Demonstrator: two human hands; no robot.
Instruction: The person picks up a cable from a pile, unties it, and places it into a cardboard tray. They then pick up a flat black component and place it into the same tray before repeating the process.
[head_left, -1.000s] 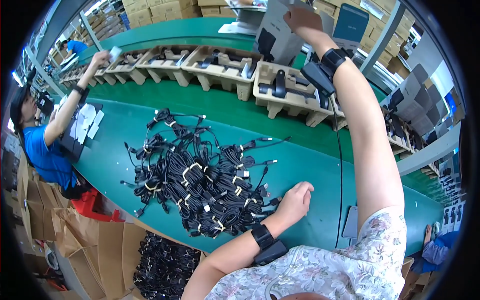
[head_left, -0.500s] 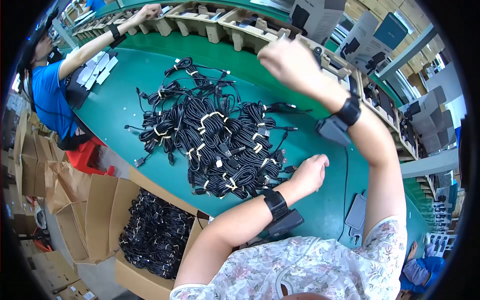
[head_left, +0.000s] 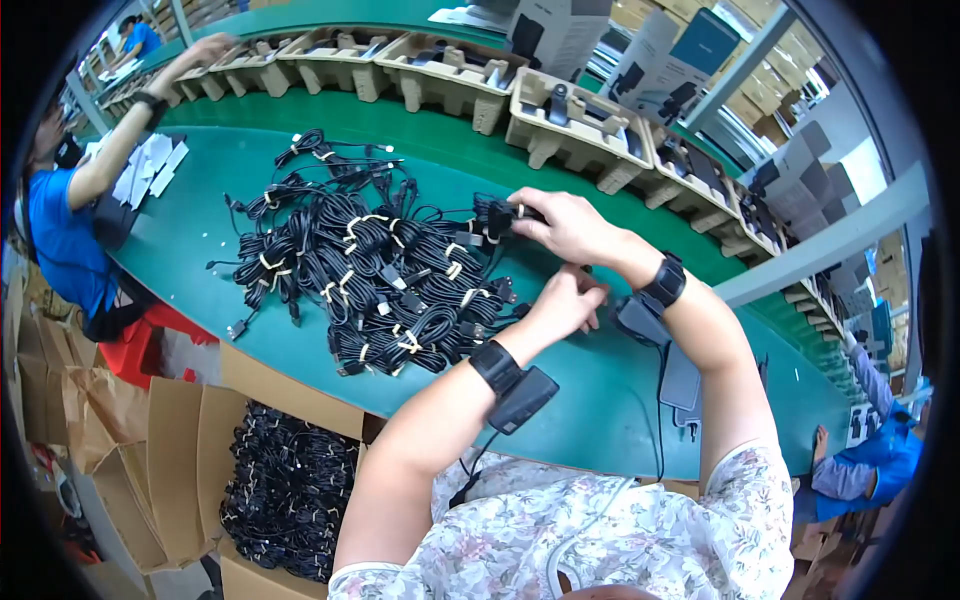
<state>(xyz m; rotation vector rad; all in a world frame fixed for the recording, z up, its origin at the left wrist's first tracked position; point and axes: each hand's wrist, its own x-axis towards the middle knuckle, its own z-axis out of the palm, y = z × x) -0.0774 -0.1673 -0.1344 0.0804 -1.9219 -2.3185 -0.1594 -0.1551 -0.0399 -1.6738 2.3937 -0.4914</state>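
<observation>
A large pile of black cables, coiled and tied with pale bands, lies on the green table. At the pile's right edge my right hand is closed on a tied cable bundle, thumb below and fingers on top. My left hand is just nearer to me, over the table beside the pile. Its fingers are curled together, and whatever they may hold is hidden. Each wrist wears a black strap with a dark box on it.
Pulp trays with black parts line the table's far side. An open carton full of cables stands at left. A grey power bank lies at right. One co-worker reaches to the trays at left; another is at right.
My right hand has come down from the trays to the pile's right edge and taken hold of a cable bundle. My left hand has moved away from me, toward the right one. The view has shifted.
</observation>
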